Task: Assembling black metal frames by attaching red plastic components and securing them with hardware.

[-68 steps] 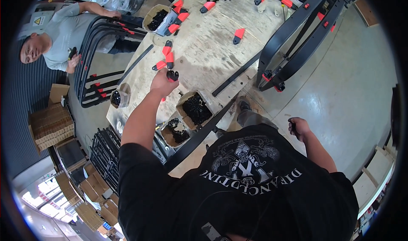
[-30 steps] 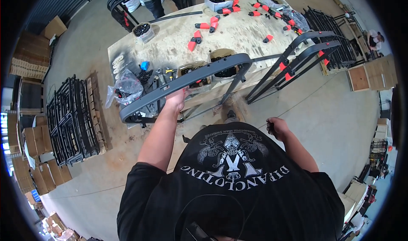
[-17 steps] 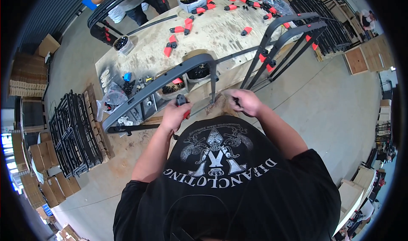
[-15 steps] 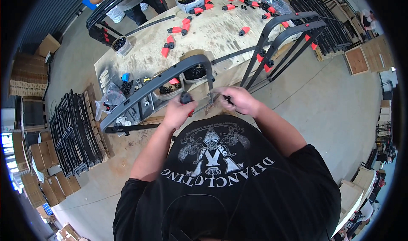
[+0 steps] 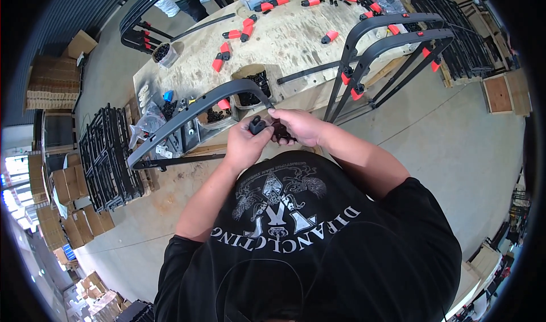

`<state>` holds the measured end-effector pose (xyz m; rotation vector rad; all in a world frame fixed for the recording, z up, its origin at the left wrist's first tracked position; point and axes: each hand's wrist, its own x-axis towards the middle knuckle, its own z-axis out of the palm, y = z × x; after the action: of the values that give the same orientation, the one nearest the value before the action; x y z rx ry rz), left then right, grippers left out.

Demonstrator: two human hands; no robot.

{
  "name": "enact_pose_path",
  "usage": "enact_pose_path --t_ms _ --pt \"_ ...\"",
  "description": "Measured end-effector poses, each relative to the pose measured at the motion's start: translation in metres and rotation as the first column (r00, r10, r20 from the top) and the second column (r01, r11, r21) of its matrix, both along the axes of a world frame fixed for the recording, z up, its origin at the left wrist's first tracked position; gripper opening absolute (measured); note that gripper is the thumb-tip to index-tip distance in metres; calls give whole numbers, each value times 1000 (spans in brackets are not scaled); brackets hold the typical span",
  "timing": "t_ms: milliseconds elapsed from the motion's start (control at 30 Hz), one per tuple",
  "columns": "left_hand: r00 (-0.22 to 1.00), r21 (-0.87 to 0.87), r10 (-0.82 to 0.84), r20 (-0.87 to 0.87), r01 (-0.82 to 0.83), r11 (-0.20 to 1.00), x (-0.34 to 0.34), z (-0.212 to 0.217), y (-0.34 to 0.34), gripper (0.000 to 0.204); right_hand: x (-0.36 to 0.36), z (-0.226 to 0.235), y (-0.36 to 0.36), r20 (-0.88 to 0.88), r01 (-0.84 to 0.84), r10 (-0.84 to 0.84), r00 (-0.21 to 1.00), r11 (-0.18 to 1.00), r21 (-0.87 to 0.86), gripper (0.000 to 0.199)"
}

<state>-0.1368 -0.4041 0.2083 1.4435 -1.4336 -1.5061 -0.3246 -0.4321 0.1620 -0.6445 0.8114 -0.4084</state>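
My left hand [image 5: 245,144] is closed around a black plastic fitting [image 5: 258,125] with a rounded end showing above the thumb. Close beside it, my right hand [image 5: 301,127] cups several small dark pieces [image 5: 280,130] in its curled fingers; their exact kind is too small to tell. The fingertips of both hands nearly meet in front of my chest. Just beyond them, a curved black tube frame [image 5: 202,103] leans over the table edge, its right end coming down by my right thumb.
The wooden workbench [image 5: 193,72] carries red-and-black plastic fittings [image 5: 247,29], a box of black parts [image 5: 253,89] and a bucket [image 5: 165,55]. Another black frame [image 5: 392,43] stands at the right. Stacked black frames [image 5: 111,157] sit left. A person [image 5: 190,3] works across the bench.
My hands have come together: the right moved left toward the left hand, and the left fitting turned. The view has shifted slightly.
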Motion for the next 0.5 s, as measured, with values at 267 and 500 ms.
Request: enact_pose_path --t_ms 267,500 --pt "950 106 278 -140 -265 958 -1 -23 -6 13 -14 -22 -5 129 -12 10 992 1000 14 24" --pt "902 253 352 -249 -290 923 -1 -56 -8 13 -15 -44 -5 201 -35 18 979 996 83 20"
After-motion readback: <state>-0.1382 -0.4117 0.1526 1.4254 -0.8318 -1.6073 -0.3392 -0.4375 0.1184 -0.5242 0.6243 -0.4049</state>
